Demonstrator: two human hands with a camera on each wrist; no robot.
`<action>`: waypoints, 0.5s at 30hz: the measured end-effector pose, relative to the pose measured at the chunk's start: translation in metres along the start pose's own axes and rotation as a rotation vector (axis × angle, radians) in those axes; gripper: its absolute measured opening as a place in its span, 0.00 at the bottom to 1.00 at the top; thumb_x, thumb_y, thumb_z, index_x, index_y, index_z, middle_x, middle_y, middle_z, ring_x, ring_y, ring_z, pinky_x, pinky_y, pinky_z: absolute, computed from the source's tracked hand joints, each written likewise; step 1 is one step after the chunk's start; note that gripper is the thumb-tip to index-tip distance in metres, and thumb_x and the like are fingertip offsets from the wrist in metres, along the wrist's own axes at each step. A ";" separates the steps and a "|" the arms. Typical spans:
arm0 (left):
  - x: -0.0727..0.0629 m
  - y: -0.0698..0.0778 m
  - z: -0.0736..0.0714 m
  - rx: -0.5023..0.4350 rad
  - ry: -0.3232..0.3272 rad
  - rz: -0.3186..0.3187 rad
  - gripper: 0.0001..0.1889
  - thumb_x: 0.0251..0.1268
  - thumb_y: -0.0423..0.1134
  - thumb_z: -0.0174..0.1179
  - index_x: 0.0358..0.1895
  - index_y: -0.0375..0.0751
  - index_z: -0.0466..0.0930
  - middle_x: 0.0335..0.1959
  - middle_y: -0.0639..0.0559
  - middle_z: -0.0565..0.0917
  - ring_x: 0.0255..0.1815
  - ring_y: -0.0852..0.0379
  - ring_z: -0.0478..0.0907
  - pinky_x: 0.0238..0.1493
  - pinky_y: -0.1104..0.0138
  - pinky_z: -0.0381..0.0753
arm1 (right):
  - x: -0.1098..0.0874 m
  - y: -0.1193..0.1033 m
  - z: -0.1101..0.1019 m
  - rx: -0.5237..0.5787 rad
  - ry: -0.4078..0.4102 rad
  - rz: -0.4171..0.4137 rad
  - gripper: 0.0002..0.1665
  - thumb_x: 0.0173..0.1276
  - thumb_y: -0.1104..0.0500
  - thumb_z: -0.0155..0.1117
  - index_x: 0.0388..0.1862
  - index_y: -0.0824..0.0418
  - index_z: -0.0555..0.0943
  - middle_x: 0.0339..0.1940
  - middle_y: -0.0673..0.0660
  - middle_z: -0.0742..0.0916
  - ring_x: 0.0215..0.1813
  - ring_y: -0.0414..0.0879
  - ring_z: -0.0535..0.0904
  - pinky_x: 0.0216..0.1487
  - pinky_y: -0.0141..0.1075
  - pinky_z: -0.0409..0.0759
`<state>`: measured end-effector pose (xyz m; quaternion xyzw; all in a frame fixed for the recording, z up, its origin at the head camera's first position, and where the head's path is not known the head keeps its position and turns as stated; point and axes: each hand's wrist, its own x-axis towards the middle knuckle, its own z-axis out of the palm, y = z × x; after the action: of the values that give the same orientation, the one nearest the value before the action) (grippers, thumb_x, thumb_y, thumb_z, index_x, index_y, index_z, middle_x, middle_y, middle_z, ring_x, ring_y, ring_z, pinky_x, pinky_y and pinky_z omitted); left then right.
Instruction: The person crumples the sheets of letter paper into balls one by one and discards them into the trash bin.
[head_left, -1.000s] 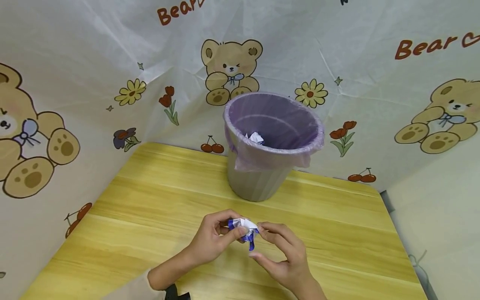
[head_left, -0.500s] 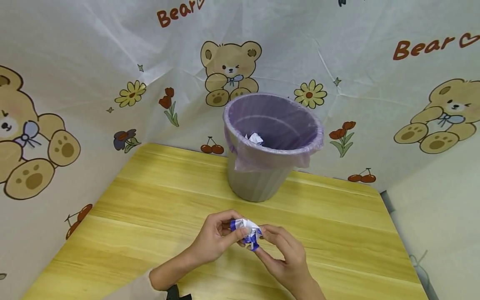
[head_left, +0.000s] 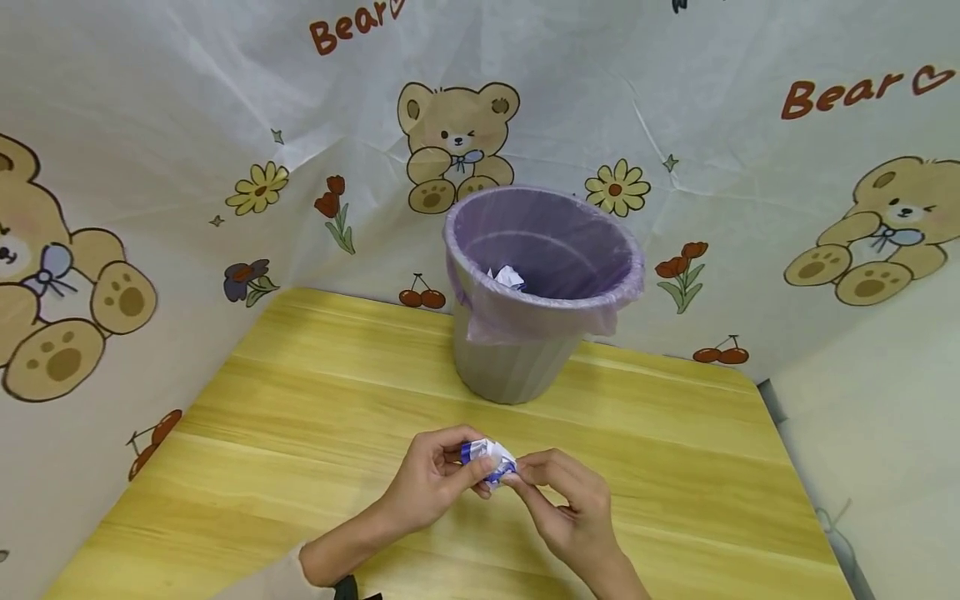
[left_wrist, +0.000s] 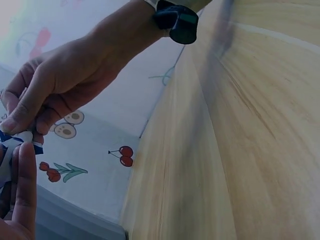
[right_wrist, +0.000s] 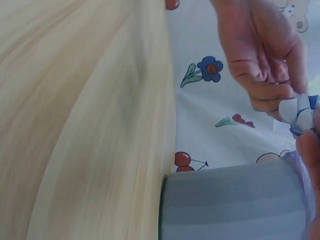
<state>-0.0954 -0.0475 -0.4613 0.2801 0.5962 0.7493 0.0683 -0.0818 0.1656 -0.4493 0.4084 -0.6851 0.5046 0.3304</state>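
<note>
A crumpled piece of white and blue paper [head_left: 489, 463] is held up over the near part of the table, between both hands. My left hand [head_left: 429, 482] grips its left side, thumb in front and fingers behind. My right hand [head_left: 572, 505] pinches its right edge between thumb and fingertips. In the left wrist view the right hand [left_wrist: 65, 80] reaches down to the paper, and part of the left hand [left_wrist: 23, 195] shows below it. In the right wrist view the left hand [right_wrist: 267, 60] holds the crumpled paper [right_wrist: 302, 114], cut off by the frame's edge.
Behind the hands a grey bin [head_left: 510, 371] stands on the wooden table [head_left: 315, 400]. A purple liner [head_left: 540, 321] folds over its rim, and crumpled white paper [head_left: 510, 277] lies inside. A bear-print curtain [head_left: 360, 108] surrounds the table's back and sides.
The right thumb and fingers have come together on the paper's right edge. The blue flap that hung down is tucked in, and the paper looks more compact. The bin has stayed put.
</note>
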 end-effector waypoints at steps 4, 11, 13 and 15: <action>0.001 0.000 0.001 0.051 0.020 0.008 0.10 0.80 0.30 0.61 0.55 0.29 0.85 0.43 0.27 0.87 0.35 0.60 0.90 0.36 0.55 0.94 | 0.002 0.000 -0.001 -0.005 0.010 0.018 0.09 0.67 0.68 0.78 0.30 0.67 0.84 0.30 0.62 0.90 0.32 0.49 0.89 0.39 0.27 0.89; 0.007 0.007 -0.003 0.300 0.147 0.135 0.10 0.71 0.33 0.72 0.52 0.37 0.91 0.42 0.43 0.92 0.35 0.62 0.91 0.36 0.62 0.94 | -0.004 0.001 0.004 0.005 0.075 0.065 0.08 0.68 0.71 0.76 0.33 0.71 0.84 0.31 0.64 0.90 0.36 0.48 0.91 0.45 0.26 0.90; 0.011 0.009 -0.005 0.346 0.197 0.219 0.10 0.66 0.31 0.75 0.49 0.40 0.92 0.41 0.45 0.93 0.35 0.61 0.91 0.34 0.64 0.94 | -0.005 0.002 0.007 0.033 0.095 0.087 0.07 0.65 0.75 0.76 0.35 0.74 0.83 0.33 0.66 0.90 0.38 0.46 0.91 0.45 0.26 0.90; 0.013 0.010 -0.006 0.370 0.215 0.294 0.11 0.64 0.28 0.76 0.48 0.42 0.92 0.42 0.45 0.92 0.35 0.60 0.91 0.33 0.65 0.93 | -0.005 0.002 0.009 0.055 0.108 0.104 0.08 0.63 0.78 0.75 0.36 0.75 0.82 0.34 0.67 0.90 0.39 0.45 0.91 0.45 0.26 0.90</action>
<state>-0.1069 -0.0494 -0.4488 0.2902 0.6799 0.6547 -0.1576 -0.0813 0.1582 -0.4572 0.3533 -0.6725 0.5612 0.3286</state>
